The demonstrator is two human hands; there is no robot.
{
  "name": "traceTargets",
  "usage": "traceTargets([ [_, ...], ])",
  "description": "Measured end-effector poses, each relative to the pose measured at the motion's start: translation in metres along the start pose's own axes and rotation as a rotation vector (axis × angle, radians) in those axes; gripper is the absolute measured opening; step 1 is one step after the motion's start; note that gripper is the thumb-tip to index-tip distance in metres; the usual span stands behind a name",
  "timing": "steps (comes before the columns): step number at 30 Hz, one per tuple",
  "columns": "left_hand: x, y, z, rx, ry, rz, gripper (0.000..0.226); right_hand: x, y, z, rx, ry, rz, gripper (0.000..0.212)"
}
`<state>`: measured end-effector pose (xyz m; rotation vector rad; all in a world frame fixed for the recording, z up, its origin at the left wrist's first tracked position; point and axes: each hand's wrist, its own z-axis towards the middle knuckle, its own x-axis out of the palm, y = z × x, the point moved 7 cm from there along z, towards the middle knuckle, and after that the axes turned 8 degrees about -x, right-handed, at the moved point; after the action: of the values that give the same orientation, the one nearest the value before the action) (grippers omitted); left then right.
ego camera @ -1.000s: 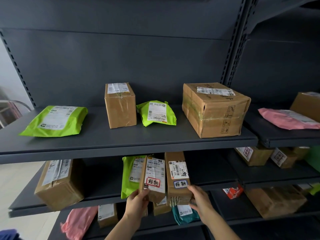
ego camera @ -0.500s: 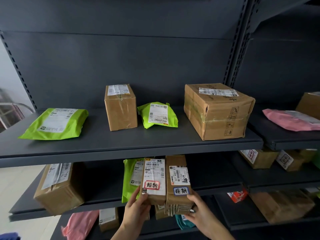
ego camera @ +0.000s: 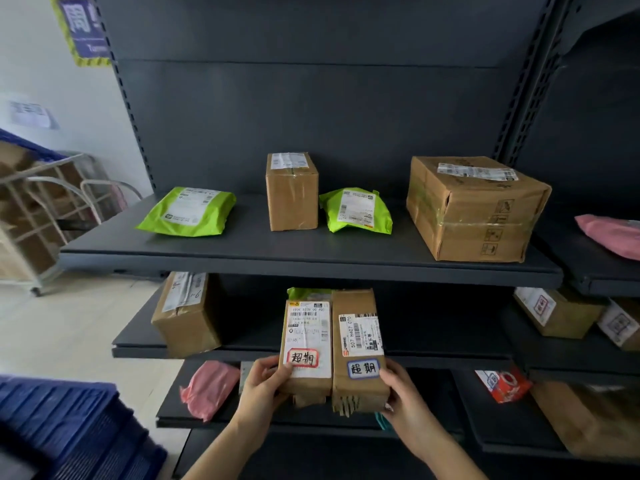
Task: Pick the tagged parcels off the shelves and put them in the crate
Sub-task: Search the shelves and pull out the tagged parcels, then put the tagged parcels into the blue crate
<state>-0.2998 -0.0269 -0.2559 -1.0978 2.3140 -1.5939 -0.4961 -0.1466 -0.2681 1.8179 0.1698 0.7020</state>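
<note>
Two narrow brown parcels stand side by side in front of the middle shelf [ego camera: 242,349], held off it. My left hand [ego camera: 265,386] grips the lower left side of the parcel with the red-bordered tag [ego camera: 306,341]. The lower right side of the parcel with the blue-bordered tag [ego camera: 358,348] is gripped by my right hand [ego camera: 401,393]. The parcels touch each other along their long sides. A green bag [ego camera: 304,293] peeks out behind them. The dark blue crate [ego camera: 72,427] is at the bottom left, blurred.
The top shelf [ego camera: 311,261] carries two green bags and two cardboard boxes, the big box [ego camera: 474,207] at right. A brown box [ego camera: 187,313] stands on the middle shelf at left. Pink bags, tagged boxes and a red packet lie on shelves right and below. A metal cart [ego camera: 45,216] stands far left.
Both hands have drawn the two tagged parcels together and out from the shelf toward me. The view has swung left, bringing the blue crate and the cart into sight.
</note>
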Motion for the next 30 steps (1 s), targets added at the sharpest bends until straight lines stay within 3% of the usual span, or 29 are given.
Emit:
traceTargets([
  [3, -0.023, -0.005, -0.017, 0.030, -0.060, 0.024, 0.032, 0.020, -0.004, 0.001, -0.005, 0.011, -0.013, 0.022],
  [10, -0.092, -0.024, -0.060, 0.106, -0.236, -0.011, 0.020, 0.094, -0.018, 0.000, 0.010, 0.148, -0.034, 0.012],
  [22, -0.245, -0.034, -0.158, 0.194, -0.521, -0.154, 0.021, 0.261, -0.083, -0.029, 0.103, 0.440, -0.143, 0.014],
  [26, -0.305, -0.038, -0.190, 0.217, -0.584, -0.173, 0.020, 0.323, -0.110, -0.051, 0.126, 0.510, -0.175, 0.036],
  [30, -0.367, -0.038, -0.220, 0.219, -0.624, -0.216, 0.023, 0.384, -0.136, -0.076, 0.146, 0.580, -0.175, 0.021],
])
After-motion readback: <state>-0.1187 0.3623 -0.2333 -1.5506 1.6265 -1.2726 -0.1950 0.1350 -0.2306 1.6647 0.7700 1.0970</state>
